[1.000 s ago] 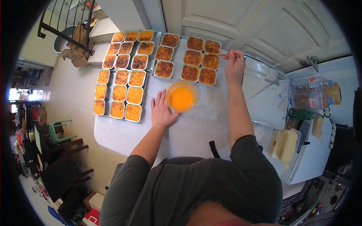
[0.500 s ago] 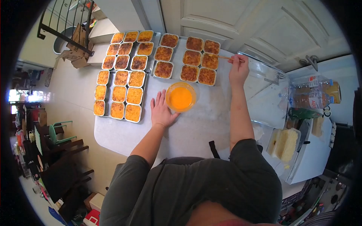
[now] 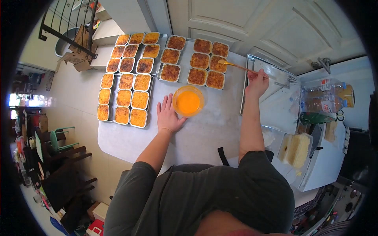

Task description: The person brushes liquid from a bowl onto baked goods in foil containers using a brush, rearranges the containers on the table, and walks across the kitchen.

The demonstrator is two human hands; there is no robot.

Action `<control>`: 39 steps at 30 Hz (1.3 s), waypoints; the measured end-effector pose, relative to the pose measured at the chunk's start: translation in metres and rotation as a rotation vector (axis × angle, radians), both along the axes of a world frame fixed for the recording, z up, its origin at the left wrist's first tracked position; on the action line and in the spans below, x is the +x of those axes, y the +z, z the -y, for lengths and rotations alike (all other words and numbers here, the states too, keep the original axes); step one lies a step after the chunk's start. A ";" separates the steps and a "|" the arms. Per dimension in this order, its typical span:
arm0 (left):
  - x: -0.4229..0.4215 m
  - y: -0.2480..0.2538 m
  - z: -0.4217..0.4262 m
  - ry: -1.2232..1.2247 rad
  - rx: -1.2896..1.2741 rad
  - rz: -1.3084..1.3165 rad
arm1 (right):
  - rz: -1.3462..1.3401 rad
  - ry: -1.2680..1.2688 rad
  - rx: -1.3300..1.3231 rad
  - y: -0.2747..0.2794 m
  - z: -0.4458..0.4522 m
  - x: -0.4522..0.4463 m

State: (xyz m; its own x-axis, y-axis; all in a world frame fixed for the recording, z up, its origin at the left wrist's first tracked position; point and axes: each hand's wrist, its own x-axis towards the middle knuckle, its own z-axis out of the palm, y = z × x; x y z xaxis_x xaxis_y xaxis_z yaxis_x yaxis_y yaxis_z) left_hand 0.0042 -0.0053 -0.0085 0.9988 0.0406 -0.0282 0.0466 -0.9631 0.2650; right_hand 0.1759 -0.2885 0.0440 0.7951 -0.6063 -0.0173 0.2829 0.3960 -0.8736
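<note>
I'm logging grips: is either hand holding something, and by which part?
The right hand holds a brush by the far end of its handle, away from the tip. The left hand holds nothing.

And here a dark grey top [image 3: 220, 192] is seen, short-sleeved; the left wrist [image 3: 166, 130] is circled by a thin band [image 3: 168, 129].
</note>
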 end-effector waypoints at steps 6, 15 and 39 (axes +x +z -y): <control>0.000 0.002 0.000 0.000 -0.008 -0.006 | -0.044 0.049 -0.144 -0.016 -0.014 0.011; 0.001 0.003 0.000 -0.008 -0.011 -0.011 | 0.079 0.020 -0.467 0.016 -0.023 -0.010; -0.002 0.003 -0.003 0.000 -0.032 0.019 | 0.011 0.624 -0.452 0.028 -0.058 -0.099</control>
